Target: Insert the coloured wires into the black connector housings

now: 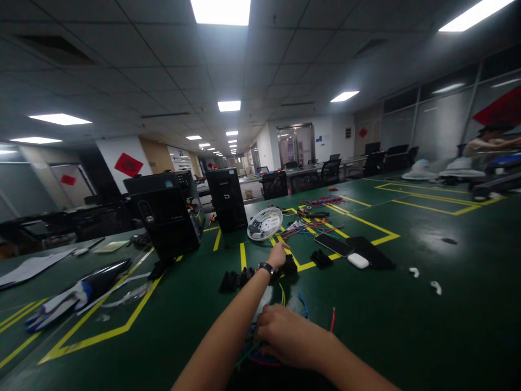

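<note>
My left hand (278, 256) reaches forward over the table, a black watch on its wrist. One finger stretches out to the right; the others are mostly hidden. Just beside it lies a small black bundle (290, 266); whether they touch I cannot tell. Nearer to me, my right hand (285, 334) is closed with curled fingers on a bunch of coloured wires (250, 350). Blue, yellow, green and red ends poke out around it. Farther ahead, a white plastic basket (277, 220) stands tilted, with grey pieces inside.
Black bundles (230, 281) lie left of my arm, another (321, 258) to the right. Two black computer towers (165, 217) stand at left. A phone (334, 244), white case (358, 261) and earbuds (436, 287) lie right. Gloves (61, 307) rest far left. Another person (492, 138) sits far right.
</note>
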{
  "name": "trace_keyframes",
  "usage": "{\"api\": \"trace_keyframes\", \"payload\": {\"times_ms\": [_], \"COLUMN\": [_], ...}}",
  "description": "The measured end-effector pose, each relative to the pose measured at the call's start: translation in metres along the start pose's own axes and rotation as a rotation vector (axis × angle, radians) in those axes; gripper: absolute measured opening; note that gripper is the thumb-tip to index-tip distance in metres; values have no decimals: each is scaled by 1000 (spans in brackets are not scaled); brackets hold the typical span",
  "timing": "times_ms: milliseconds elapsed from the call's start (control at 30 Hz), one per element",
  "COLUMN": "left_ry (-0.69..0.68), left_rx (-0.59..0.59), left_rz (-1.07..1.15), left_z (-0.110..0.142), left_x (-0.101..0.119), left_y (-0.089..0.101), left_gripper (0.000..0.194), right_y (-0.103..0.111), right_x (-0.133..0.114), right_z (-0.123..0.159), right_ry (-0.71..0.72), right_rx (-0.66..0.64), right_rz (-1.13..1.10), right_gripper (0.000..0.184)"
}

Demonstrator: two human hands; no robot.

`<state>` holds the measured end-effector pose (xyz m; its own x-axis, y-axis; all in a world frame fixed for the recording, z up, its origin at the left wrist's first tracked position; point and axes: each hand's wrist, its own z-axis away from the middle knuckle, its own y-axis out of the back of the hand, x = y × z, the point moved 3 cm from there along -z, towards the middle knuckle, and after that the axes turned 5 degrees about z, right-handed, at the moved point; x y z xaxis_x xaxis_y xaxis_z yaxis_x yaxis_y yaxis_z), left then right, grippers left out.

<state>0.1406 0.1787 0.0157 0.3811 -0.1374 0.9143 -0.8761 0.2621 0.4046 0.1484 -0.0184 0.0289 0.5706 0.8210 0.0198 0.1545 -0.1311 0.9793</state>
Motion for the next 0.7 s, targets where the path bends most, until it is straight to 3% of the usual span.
{"api": "trace_keyframes", "payload": {"times_ms": [167,367,467,567,700], "left_ry": [-74,-212,-324,-437,-356], "left_rx": [-21,-44,-131,-290,-412], "left_rz": [-183,-261,-253,-307,-337], "left_z": [-1,26,67,124,185], "left_x": [4,42,58,61,47], "left_y": [7,25,43,64,89], "left_gripper": [22,19,25,36,39], "right_y": [-2,14,21,22,16], "right_x": [-3,2,11,20,17], "right_z": [-3,-1,0,0,-4], "right_ry": [-14,-151,-253,-363,-369], "right_rx": [48,102,134,240,344], "right_rz": [54,53,47,16,-128], "right_gripper": [14,15,19,22,22]}}
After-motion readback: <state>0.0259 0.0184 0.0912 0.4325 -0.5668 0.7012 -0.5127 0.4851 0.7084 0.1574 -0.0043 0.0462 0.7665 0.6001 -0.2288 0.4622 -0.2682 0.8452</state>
